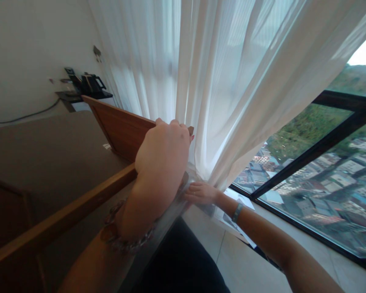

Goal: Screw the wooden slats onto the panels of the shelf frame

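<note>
My left hand [164, 156] reaches across the middle of the view, its fingers hooked over the top edge of a brown wooden panel [122, 130] near the panel's end. A bracelet circles this wrist. Just below and to the right, my right hand [201, 193] lies with fingers stretched flat against a pale, partly see-through surface [173, 205], blurred where the fingers touch it. What that surface is, I cannot make out. From under my left wrist a wooden rail [64, 213] runs to the lower left.
White curtains [198, 81] hang close beyond both hands. A window with a dark frame [293, 169] is on the right. A black kettle [91, 83] stands on a small shelf at the far left. Papers [232, 219] lie beside my right forearm, above the tiled floor [247, 264].
</note>
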`<state>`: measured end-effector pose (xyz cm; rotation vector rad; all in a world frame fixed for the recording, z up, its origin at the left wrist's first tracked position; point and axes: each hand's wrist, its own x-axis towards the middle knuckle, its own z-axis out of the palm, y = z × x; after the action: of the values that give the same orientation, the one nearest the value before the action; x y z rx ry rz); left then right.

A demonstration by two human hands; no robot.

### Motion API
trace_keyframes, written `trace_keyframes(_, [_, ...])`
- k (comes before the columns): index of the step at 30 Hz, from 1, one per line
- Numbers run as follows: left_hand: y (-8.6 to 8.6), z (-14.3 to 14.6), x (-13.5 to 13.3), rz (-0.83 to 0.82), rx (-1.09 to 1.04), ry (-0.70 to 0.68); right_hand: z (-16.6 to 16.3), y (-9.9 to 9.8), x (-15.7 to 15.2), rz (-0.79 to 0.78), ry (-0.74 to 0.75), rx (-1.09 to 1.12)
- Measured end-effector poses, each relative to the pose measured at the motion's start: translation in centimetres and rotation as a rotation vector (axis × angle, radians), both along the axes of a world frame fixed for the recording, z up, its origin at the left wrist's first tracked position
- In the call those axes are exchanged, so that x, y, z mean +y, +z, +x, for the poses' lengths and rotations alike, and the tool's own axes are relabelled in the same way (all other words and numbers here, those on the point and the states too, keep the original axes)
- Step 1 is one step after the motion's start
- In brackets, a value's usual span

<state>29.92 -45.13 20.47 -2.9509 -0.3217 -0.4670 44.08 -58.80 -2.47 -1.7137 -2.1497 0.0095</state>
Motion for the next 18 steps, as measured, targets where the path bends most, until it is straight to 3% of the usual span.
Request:
trace_keyframes(6, [0.1,0.1,0.0,0.018,0.006,-0.007,-0.2,0.2,0.1,-0.098,-0.054,-0.033])
trace_keyframes(9, [0.0,0.1,0.0,0.032,-0.001,-0.007,-1.3,-0.8,0.2,0.051,-0.107,0.133])
trace_keyframes(14, [-0.1,0.0,0.1,0.067,-0.007,-0.016,-6.0,-3.3,1.1,0.322,-0.517,0.708])
trace_keyframes(18, [-0.2,0.0,0.1,0.076,-0.009,-0.025,-9.4,-3.0,2.6,0.422,-0.776,1.326])
